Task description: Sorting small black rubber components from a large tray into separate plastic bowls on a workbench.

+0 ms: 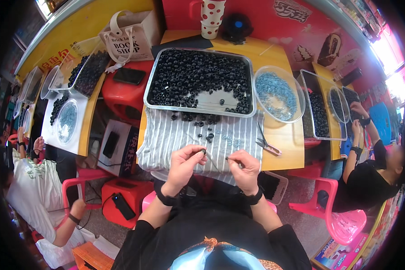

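Observation:
My left hand (183, 167) is closed in a pinch on a small black bead (203, 151) above a grey-and-white striped cloth (159, 141). To its right, my right hand (246, 171) is also closed, thumb against forefinger. A tiny dark tip shows at those fingertips, too small to name. A thin dark line, like thread, seems to run by the left fingertips. Several loose black beads (210, 136) and small pale-blue bits (229, 140) lie on the cloth beyond my hands. Past them stands a metal tray (198, 109) full of black ring-shaped beads.
Right of the tray is a round clear tub (300, 104) of pale-blue pieces. Small thread snips (270, 147) lie near the table's right edge. A spotted tumbler (210, 22) stands behind the tray. Red stools (121, 92) are on the left. Other people sit at tables on both sides.

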Demonstrator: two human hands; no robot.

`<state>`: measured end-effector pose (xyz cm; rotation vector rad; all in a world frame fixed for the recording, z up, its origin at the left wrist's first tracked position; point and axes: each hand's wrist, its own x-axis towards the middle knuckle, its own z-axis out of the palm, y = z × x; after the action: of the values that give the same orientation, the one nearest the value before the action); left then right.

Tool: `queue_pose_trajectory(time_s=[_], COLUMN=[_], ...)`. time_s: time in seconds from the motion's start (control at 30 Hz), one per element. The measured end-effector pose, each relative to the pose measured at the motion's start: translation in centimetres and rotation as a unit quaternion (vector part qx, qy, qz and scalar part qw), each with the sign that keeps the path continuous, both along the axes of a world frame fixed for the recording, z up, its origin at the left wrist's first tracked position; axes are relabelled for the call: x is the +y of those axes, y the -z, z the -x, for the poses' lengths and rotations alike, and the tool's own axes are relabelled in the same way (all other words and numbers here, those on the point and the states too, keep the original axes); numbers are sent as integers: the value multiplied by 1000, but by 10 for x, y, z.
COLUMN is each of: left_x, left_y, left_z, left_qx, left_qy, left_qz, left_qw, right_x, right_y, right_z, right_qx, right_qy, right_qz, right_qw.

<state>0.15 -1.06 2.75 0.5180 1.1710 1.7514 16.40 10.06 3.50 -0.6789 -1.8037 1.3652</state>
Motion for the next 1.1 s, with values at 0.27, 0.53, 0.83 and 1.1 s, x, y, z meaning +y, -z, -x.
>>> queue_pose_trajectory(time_s=[0.27, 0.53, 0.83, 1.1], left_x=[4, 8, 10, 5], left_y=[-2, 4, 8, 6], left_z=[3, 2, -7, -8], left_qx=[-161, -221, -202, -126], left_qy=[48, 56, 89, 110], left_qz=[-53, -62, -56, -32], left_qw=[984, 972, 974, 985], right_x=[2, 8, 3, 5], right_y=[-6, -13, -15, -26], right_z=[20, 19, 14, 11], right_qx=[-126, -270, -14, -37], right_qy=[-22, 30, -58, -106], right_qz=[-272, -323, 46, -32], right_qw=[954, 907, 997, 993])
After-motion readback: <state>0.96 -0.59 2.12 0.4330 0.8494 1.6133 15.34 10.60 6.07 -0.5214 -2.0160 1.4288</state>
